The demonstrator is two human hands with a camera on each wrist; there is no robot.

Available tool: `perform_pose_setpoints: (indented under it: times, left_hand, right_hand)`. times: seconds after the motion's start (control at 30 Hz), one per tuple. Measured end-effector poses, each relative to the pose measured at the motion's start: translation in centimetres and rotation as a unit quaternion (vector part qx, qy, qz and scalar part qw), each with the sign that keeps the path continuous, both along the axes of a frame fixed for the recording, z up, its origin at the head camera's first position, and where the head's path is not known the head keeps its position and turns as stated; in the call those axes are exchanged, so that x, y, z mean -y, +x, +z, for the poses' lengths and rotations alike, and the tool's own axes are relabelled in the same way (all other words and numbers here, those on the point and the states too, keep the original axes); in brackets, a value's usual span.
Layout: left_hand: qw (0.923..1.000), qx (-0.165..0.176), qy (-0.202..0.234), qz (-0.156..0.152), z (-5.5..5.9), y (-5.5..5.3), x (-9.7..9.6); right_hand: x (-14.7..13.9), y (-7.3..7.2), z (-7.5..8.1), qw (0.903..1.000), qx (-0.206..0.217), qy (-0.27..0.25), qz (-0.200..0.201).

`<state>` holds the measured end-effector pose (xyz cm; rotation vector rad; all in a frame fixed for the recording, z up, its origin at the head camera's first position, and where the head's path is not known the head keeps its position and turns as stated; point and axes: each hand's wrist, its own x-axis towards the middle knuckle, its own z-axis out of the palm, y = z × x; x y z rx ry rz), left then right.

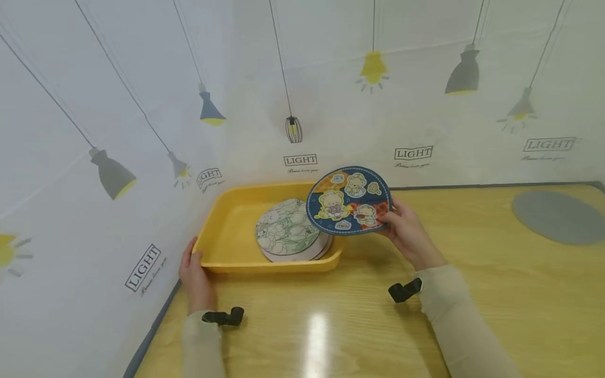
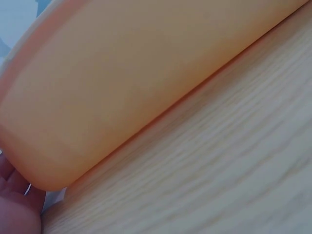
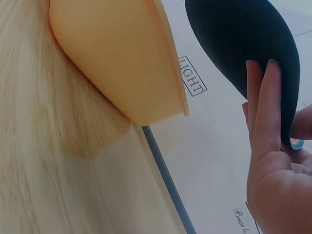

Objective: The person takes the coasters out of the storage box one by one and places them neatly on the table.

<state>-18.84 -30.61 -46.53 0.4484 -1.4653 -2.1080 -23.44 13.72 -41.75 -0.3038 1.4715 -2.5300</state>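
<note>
My right hand [image 1: 407, 231] pinches a round mat [image 1: 347, 202] by its right edge, thumb on the printed face and fingers against the back. Bear pictures on dark blue cover the front; the right wrist view shows its plain black back [image 3: 243, 44]. The mat is held tilted above the right end of a yellow tray [image 1: 227, 226]. Under it, a round floral mat [image 1: 283, 226] lies in the tray on top of other round pieces, partly hidden. My left hand [image 1: 195, 275] grips the tray's front left corner, its fingers mostly hidden behind the wall in the left wrist view.
A grey round mat [image 1: 557, 216] lies flat at the right of the wooden table [image 1: 378, 325]. Behind and to the left stands a white covering [image 1: 331, 105] printed with lamps and the word LIGHT. The tray stands close to it.
</note>
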Motion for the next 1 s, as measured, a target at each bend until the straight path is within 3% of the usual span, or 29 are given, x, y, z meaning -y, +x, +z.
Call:
perform_pose_setpoints:
  times: [0.27, 0.67, 1.0]
  left_hand:
    - [0.9998, 0.015, 0.01, -0.004, 0.3, 1.0, 0.5]
    - [0.9998, 0.008, 0.014, -0.01, 0.0, 0.0, -0.1]
    - [0.9997, -0.001, 0.02, -0.015, 0.1, 0.1, 0.1]
  right_hand:
    - [-1.3, 0.4, -0.3, 0.9996, -0.001, 0.016, -0.024]
    - [-5.0, 1.6, -1.0, 0.9989, 0.007, 0.007, -0.045]
    - [-6.2, 1.8, -1.1, 0.9986, 0.009, -0.009, -0.051]
